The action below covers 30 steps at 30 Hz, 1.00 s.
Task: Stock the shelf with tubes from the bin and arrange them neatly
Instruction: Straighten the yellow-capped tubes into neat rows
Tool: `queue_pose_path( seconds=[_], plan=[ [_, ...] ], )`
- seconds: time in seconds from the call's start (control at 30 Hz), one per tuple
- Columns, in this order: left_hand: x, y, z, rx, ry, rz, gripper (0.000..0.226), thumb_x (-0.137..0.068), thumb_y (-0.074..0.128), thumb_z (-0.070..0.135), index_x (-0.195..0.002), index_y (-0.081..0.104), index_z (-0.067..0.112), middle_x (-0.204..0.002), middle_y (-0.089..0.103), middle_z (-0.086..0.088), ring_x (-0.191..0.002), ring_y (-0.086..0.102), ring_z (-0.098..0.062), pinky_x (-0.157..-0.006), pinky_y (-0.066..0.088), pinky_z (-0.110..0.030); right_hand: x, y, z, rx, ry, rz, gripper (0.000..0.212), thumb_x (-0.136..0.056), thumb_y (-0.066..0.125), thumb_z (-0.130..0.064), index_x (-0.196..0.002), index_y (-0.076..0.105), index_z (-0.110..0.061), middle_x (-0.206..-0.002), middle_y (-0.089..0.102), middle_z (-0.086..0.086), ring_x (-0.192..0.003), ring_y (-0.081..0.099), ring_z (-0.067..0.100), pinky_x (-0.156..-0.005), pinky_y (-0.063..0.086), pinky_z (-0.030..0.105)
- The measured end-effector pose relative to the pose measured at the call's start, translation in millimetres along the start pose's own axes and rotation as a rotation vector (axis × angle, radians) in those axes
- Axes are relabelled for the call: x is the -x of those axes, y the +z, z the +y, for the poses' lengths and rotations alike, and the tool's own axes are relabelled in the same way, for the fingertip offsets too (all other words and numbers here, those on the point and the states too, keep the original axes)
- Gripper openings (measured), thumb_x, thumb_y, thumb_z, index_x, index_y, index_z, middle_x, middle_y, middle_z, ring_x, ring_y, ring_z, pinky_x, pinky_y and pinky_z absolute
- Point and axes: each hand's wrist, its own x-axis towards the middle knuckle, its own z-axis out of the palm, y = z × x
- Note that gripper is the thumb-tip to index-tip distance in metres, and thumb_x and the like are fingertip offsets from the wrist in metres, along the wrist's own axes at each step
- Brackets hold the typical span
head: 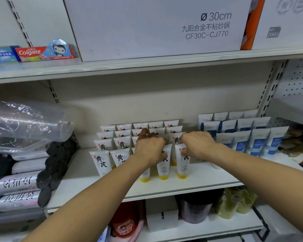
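left hand (150, 145): fingers curled among white yellow-capped tubes (101, 160), grip unclear | right hand (197, 143): pinching front-row tube (182, 163) top | tubes upright in rows on shelf (208, 179)

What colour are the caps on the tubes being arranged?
Yellow caps, on white tubes; head view.

Tubes (182, 159) are showing white bodies, black characters, yellow caps. Neighbouring tubes (257, 142) are showing white with blue bands. Shelf (164, 187) is appearing off-white. Rolls (47, 182) are showing black.
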Motion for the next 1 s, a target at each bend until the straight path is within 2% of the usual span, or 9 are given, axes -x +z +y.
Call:
queue_pose_path(
  seconds=[0.1, 0.2, 0.27, 0.4, 0.5, 0.6, 0.7, 0.9, 1.0],
  plan=[
    [2, 0, -1, 0.030, 0.000, 0.039, 0.041, -0.086, 0.056, 0.047, -0.122, 0.058, 0.029, -0.116, 0.064, -0.003, -0.117, 0.051, -0.020, -0.111, 0.018, -0.037, 4, 1, -1, -0.019, 0.016, 0.018, 0.026, -0.090, 0.061, -0.040, -0.110, 0.061, -0.023, -0.102, 0.067, -0.001, -0.083, 0.058, 0.020, -0.065, 0.041, 0.031],
    [7, -1, -2, 0.054, 0.001, 0.108, 0.051, -0.085, 0.057, 0.048, -0.133, 0.050, 0.031, -0.132, 0.057, 0.003, -0.128, 0.043, -0.019, -0.111, 0.020, -0.036, 11, 0, -1, -0.039, 0.028, 0.085, 0.037, -0.091, 0.056, -0.043, -0.125, 0.055, -0.027, -0.113, 0.066, 0.001, -0.098, 0.062, 0.023, -0.068, 0.041, 0.031],
    [11, -3, -3, 0.066, -0.012, 0.155, 0.052, -0.086, 0.055, 0.050, -0.134, 0.048, 0.030, -0.135, 0.053, 0.004, -0.130, 0.040, -0.019, -0.109, 0.022, -0.037, 17, 0, -2, -0.051, 0.043, 0.133, 0.043, -0.093, 0.052, -0.045, -0.133, 0.048, -0.029, -0.119, 0.064, 0.002, -0.105, 0.062, 0.025, -0.072, 0.043, 0.032],
    [25, -7, -1, 0.127, -0.047, 0.327, 0.045, -0.089, 0.052, 0.049, -0.128, 0.050, 0.027, -0.125, 0.056, 0.004, -0.119, 0.049, -0.020, -0.100, 0.031, -0.038, 31, 3, -4, -0.084, 0.054, 0.239, 0.046, -0.095, 0.046, -0.047, -0.137, 0.037, -0.028, -0.113, 0.067, 0.002, -0.097, 0.064, 0.026, -0.069, 0.046, 0.034],
    [40, -7, 3, 0.238, -0.030, 0.423, 0.034, -0.088, 0.056, 0.042, -0.117, 0.054, 0.024, -0.112, 0.057, 0.006, -0.106, 0.053, -0.018, -0.089, 0.035, -0.033, 44, 6, -3, -0.151, 0.059, 0.305, 0.038, -0.096, 0.044, -0.047, -0.127, 0.038, -0.026, -0.102, 0.069, 0.001, -0.089, 0.065, 0.026, -0.064, 0.040, 0.032],
    [53, -6, 8, 0.304, -0.032, 0.405, 0.027, -0.087, 0.059, 0.039, -0.110, 0.054, 0.024, -0.104, 0.057, 0.008, -0.096, 0.056, -0.015, -0.080, 0.041, -0.031, 53, 13, -3, -0.216, 0.076, 0.329, 0.028, -0.096, 0.042, -0.047, -0.115, 0.042, -0.026, -0.091, 0.070, -0.002, -0.082, 0.065, 0.024, -0.061, 0.039, 0.030],
    [65, -5, 16, 0.387, -0.073, 0.366, 0.022, -0.090, 0.056, 0.039, -0.106, 0.053, 0.026, -0.100, 0.056, 0.013, -0.086, 0.058, -0.010, -0.066, 0.048, -0.031, 62, 23, -1, -0.228, 0.057, 0.341, 0.025, -0.094, 0.043, -0.049, -0.105, 0.048, -0.027, -0.090, 0.069, -0.004, -0.081, 0.064, 0.022, -0.060, 0.040, 0.030],
    [91, 8, 43, 0.537, -0.251, 0.242, 0.011, -0.090, 0.056, 0.036, -0.100, 0.057, 0.032, -0.086, 0.060, 0.017, -0.080, 0.059, -0.004, -0.062, 0.045, -0.024, 92, 33, 13, -0.291, 0.037, 0.259, 0.022, -0.091, 0.048, -0.048, -0.091, 0.056, -0.027, -0.087, 0.066, -0.008, -0.087, 0.063, 0.021, -0.063, 0.039, 0.030],
    [102, 25, 55, 0.594, -0.366, 0.172, 0.013, -0.089, 0.057, 0.036, -0.100, 0.063, 0.031, -0.083, 0.062, 0.018, -0.084, 0.061, -0.007, -0.068, 0.050, -0.027, 105, 48, 18, -0.334, 0.066, 0.157, 0.020, -0.089, 0.052, -0.047, -0.090, 0.058, -0.028, -0.091, 0.066, -0.007, -0.088, 0.062, 0.020, -0.068, 0.043, 0.030]
  ],
)
